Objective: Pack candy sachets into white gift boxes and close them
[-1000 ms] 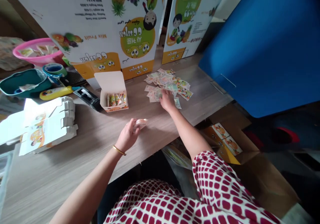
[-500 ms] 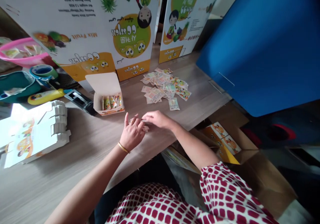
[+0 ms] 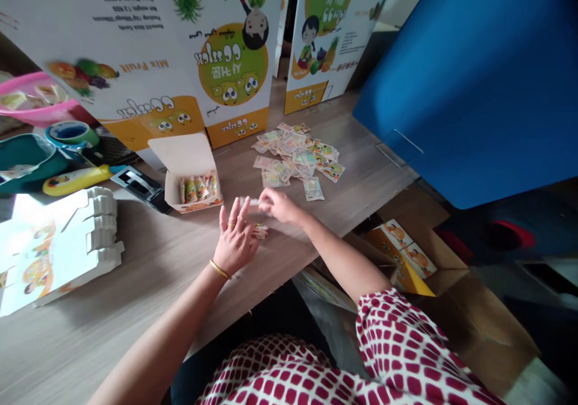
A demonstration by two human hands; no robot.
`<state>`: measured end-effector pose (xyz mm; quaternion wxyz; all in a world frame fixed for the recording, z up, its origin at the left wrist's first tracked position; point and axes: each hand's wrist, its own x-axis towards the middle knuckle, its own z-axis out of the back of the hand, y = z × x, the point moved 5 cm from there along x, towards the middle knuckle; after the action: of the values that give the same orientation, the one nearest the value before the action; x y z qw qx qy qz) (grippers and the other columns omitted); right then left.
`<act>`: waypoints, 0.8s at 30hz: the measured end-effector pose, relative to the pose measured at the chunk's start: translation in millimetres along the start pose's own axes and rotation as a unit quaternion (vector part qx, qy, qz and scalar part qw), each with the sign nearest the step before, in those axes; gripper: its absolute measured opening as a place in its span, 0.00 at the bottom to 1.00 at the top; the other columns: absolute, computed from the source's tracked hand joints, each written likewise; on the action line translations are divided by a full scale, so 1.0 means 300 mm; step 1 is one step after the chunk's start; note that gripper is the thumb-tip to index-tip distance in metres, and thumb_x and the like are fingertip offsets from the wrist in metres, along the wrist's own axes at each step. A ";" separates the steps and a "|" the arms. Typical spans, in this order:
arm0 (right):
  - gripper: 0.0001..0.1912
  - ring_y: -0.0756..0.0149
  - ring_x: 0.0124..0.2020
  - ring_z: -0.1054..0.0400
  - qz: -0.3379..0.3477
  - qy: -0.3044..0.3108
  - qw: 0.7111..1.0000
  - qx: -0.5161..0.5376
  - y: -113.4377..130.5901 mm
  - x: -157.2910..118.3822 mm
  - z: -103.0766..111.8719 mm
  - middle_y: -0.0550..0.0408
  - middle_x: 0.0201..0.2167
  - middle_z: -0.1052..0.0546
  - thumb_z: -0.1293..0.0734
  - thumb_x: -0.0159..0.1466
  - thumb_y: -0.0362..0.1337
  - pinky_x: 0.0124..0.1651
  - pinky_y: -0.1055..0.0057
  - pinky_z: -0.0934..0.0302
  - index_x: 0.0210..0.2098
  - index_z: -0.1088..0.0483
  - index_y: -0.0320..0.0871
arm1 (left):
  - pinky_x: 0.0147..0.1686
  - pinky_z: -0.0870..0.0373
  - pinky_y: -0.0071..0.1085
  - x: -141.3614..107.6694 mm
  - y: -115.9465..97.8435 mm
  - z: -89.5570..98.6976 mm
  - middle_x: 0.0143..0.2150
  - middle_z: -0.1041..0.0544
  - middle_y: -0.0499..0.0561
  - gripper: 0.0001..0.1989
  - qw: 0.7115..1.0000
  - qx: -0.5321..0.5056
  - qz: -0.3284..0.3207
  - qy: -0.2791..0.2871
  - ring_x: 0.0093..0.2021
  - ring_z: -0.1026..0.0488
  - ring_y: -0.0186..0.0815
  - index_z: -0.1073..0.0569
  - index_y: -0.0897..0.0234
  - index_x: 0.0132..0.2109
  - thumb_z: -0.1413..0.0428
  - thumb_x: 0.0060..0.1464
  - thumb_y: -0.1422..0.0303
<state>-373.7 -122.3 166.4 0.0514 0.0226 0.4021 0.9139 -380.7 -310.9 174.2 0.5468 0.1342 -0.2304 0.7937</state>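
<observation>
Glossy sachet (image 3: 250, 203) pinched in right hand (image 3: 280, 206).

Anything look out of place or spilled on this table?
Yes: loose printed sachets lie in an untidy, overlapping heap on the wooden tabletop, which looks odd beside the neat row of sachets inside the open carton.

A wood-laminate table (image 3: 112, 327) stands beside a large blue panel (image 3: 474, 80)

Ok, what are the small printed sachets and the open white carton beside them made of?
The small printed sachets look like thin glossy plastic film, maybe foil-lined: they catch the light and lie crinkled. The open white carton looks like matte paperboard: folded flaps, crisp cut edges, no shine.
</observation>
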 end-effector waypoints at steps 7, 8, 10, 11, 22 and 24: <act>0.17 0.47 0.64 0.38 -0.155 -0.219 0.954 -0.137 -0.136 0.108 0.173 0.33 0.61 0.28 0.35 0.70 0.37 0.66 0.52 0.45 0.54 0.27 0.33 | 0.50 0.29 0.47 0.010 0.034 -0.038 0.43 0.24 0.60 0.11 0.997 -0.035 0.008 0.073 0.45 0.27 0.49 0.29 0.66 0.50 0.50 0.61 0.70; 0.19 0.43 0.68 0.43 -0.193 -0.239 0.934 -0.184 -0.168 0.134 0.201 0.30 0.64 0.32 0.33 0.68 0.35 0.68 0.49 0.48 0.55 0.28 0.32 | 0.50 0.29 0.47 0.009 0.039 -0.041 0.46 0.24 0.62 0.15 0.997 -0.041 0.012 0.058 0.46 0.27 0.49 0.30 0.67 0.53 0.50 0.61 0.71; 0.21 0.39 0.71 0.49 -0.214 -0.234 0.920 -0.229 -0.207 0.175 0.227 0.29 0.67 0.36 0.32 0.65 0.33 0.69 0.45 0.51 0.56 0.29 0.31 | 0.53 0.30 0.48 0.001 0.041 -0.045 0.52 0.24 0.65 0.21 0.998 -0.052 0.015 0.038 0.50 0.27 0.50 0.34 0.68 0.59 0.50 0.60 0.72; 0.19 0.40 0.71 0.48 -0.202 -0.235 0.921 -0.236 -0.209 0.183 0.231 0.30 0.67 0.35 0.33 0.65 0.31 0.69 0.46 0.51 0.55 0.29 0.32 | 0.53 0.30 0.48 -0.005 0.037 -0.048 0.53 0.24 0.65 0.21 0.998 -0.056 0.015 0.041 0.50 0.27 0.51 0.35 0.68 0.60 0.49 0.59 0.72; 0.10 0.65 0.44 0.25 0.069 0.059 0.994 0.066 0.021 -0.043 -0.009 0.56 0.42 0.18 0.35 0.71 0.40 0.50 0.70 0.32 0.43 0.22 0.45 | 0.70 0.53 0.63 -0.010 0.003 -0.015 0.63 0.29 0.62 0.16 0.998 -0.028 -0.002 0.056 0.70 0.41 0.57 0.27 0.59 0.54 0.45 0.59 0.69; 0.14 0.61 0.53 0.28 0.042 -0.012 0.999 0.032 -0.026 0.009 0.044 0.50 0.50 0.20 0.40 0.73 0.35 0.59 0.64 0.35 0.48 0.23 0.43 | 0.64 0.39 0.55 -0.008 0.017 -0.034 0.50 0.23 0.60 0.15 0.995 -0.042 -0.004 0.089 0.58 0.30 0.52 0.27 0.61 0.54 0.47 0.60 0.69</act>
<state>-374.6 -107.1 169.5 0.0173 0.0519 0.4295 0.9014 -384.1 -309.2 163.3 0.5732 0.0406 -0.2134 0.7901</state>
